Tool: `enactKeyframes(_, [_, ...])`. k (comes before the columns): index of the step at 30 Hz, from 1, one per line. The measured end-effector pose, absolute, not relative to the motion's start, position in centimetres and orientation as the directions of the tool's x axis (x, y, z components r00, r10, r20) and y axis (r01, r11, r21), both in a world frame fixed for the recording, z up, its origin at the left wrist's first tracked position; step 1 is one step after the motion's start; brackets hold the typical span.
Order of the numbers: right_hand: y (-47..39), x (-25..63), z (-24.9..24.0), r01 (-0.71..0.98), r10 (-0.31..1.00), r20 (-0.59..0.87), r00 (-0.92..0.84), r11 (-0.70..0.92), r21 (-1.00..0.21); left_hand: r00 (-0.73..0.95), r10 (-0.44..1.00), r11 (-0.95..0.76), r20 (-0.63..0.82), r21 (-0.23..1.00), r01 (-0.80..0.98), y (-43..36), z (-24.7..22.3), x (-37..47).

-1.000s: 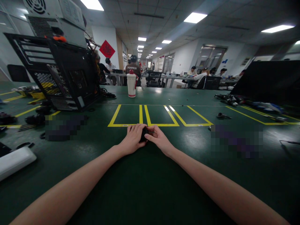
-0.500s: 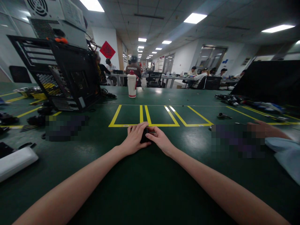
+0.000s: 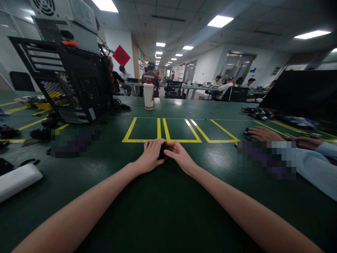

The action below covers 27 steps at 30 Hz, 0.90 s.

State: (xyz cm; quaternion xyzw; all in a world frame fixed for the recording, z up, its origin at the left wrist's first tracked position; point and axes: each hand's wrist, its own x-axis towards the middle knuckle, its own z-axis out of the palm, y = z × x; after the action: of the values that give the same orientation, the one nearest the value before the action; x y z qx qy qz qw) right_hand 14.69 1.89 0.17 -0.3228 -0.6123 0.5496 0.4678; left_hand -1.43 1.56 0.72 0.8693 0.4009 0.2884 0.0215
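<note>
A small dark object (image 3: 163, 151) sits between my two hands, low over the green table (image 3: 163, 211); most of it is covered, so its kind cannot be made out. My left hand (image 3: 152, 153) is wrapped over its left side, with the thumb below. From the right, the curled fingers and thumb of my right hand (image 3: 179, 154) grip its other side. Just beyond my fingertips run yellow tape outlines (image 3: 181, 141) stuck on the tabletop.
At the left stand a black computer case (image 3: 97, 84) and a white case (image 3: 19, 182). A white tumbler (image 3: 149, 96) is farther back. On the right, a co-worker's hand (image 3: 264, 134) touches a small metal part. A black panel (image 3: 305, 91) rises behind.
My hands stay around the dark object with barely any shift. On the right, the co-worker's hand has reached inward to the small metal part, and a second hand now shows.
</note>
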Motion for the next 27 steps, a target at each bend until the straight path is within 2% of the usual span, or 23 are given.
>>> enactKeyframes(7, [2.3, 14.6, -0.2, -0.050, 0.934, 0.184, -0.306, 0.178, -0.983, 0.528, 0.705, -0.684, 0.473, 0.260, 0.681, 1.5, 1.0, -1.5])
enactKeyframes(15, [2.2, 14.8, 0.5, -0.156, 0.906, 0.175, -0.386, 0.123, -0.980, 0.527, 0.702, -0.686, 0.478, 0.255, 0.682, 1.5, 0.9, -1.4])
enactKeyframes(21, [2.6, 14.8, -0.3, -0.103, 0.928, 0.181, -0.326, 0.155, -0.983, 0.545, 0.693, -0.701, 0.472, 0.266, 0.662, 1.3, 1.1, -1.5])
enactKeyframes(27, [3.3, 15.0, -0.4, -0.110, 0.926, 0.107, -0.362, 0.072, -0.991, 0.535, 0.702, -0.693, 0.469, 0.277, 0.666, 1.4, 1.0, -1.5])
